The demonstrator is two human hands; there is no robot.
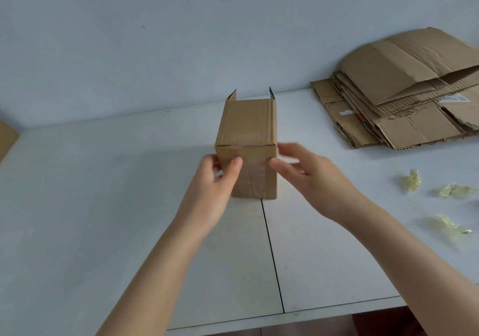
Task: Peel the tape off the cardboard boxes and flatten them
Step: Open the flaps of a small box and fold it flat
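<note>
Head view: box sits on the white table, mid-frame, its base right over the far end of the table joint. The near face is closed, with clear tape running down its centre seam. The far end is open, and two flaps stick up at the back corners.

The left hand grips the box's near left edge, thumb on the near face and fingers curled round the left side. It covers the lower left corner of that face. The right hand is at the box's right edge. Its thumb tip is at the near right corner, and its fingers reach along the right side, motion-blurred. Can't tell if it is gripping or only touching. Both forearms come in from below the box.

Right of the box lie three crumpled tape wads, well apart from it and loosely grouped. Behind and to the right of the box is a stack of flattened cardboard at the table's back edge, top sheet bowed up. Far left of the box, a cardboard piece is cut off by the frame edge. A pale wall stands behind the box.
</note>
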